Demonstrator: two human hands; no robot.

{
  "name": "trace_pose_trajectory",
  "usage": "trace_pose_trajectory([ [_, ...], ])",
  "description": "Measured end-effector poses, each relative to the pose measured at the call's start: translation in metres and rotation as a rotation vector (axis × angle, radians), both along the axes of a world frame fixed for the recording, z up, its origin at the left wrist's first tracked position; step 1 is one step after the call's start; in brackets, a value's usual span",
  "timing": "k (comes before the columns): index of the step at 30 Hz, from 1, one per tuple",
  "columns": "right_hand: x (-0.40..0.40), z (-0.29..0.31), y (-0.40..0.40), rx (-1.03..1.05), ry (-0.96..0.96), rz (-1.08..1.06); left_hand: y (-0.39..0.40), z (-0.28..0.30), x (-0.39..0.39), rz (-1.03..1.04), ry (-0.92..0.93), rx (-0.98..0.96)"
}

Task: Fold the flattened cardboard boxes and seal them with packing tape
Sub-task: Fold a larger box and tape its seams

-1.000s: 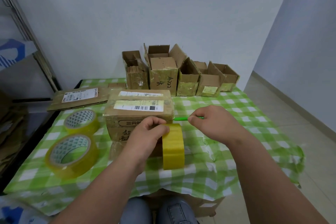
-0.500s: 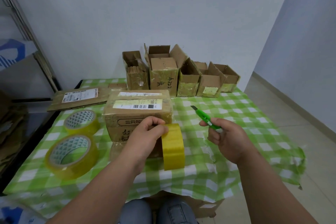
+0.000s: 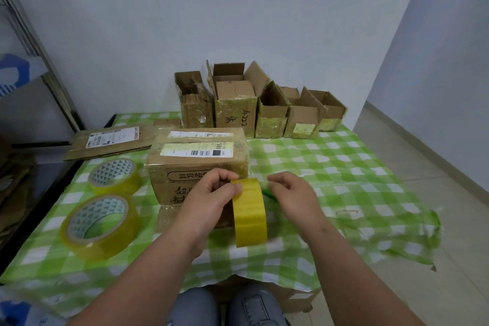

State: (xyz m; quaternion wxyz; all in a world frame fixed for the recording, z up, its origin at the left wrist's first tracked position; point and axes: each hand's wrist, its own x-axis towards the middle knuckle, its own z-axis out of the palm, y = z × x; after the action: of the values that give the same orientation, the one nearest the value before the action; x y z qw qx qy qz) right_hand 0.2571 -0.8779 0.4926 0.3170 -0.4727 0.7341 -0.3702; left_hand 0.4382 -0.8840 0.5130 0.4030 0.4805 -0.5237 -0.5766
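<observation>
your closed brown cardboard box with white barcode labels [image 3: 197, 160] sits mid-table on the green-and-white checked tablecloth [image 3: 344, 167], touching the far side of your left hand [image 3: 209, 200]. a row of open-topped brown cardboard boxes [image 3: 260, 106] stands behind it at the wall, a flattened cardboard box [image 3: 108, 141] far left. two yellowish clear tape rolls lie flat at left [image 3: 100, 226] [image 3: 115, 176]. your left hand pinches an upright yellow tape roll [image 3: 250, 212] at its top rim. your right hand [image 3: 292, 193], just right of that roll, is curled on a blurred green cutter [image 3: 269, 194].
</observation>
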Motion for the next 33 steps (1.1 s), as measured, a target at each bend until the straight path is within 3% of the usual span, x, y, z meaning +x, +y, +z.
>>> trace_pose_trajectory([
  [2, 0.015, 0.009, 0.004, -0.001, -0.364, 0.022, 0.0, -0.001, -0.001, -0.004, 0.003, -0.008],
  [4, 0.023, 0.013, 0.004, 0.021, -0.491, 0.015, 0.0, -0.001, 0.0, -0.016, 0.01, -0.012],
  [11, 0.033, 0.026, -0.002, -0.049, -0.515, 0.008, -0.001, -0.001, 0.008, -0.11, -0.024, -0.019],
  [22, 0.032, 0.017, 0.019, -0.07, -0.638, -0.003, 0.001, -0.009, 0.012, -0.083, -0.008, -0.109],
  [33, 0.038, 0.034, 0.009, -0.083, -0.497, -0.005, 0.006, -0.004, 0.008, -0.114, -0.083, -0.222],
])
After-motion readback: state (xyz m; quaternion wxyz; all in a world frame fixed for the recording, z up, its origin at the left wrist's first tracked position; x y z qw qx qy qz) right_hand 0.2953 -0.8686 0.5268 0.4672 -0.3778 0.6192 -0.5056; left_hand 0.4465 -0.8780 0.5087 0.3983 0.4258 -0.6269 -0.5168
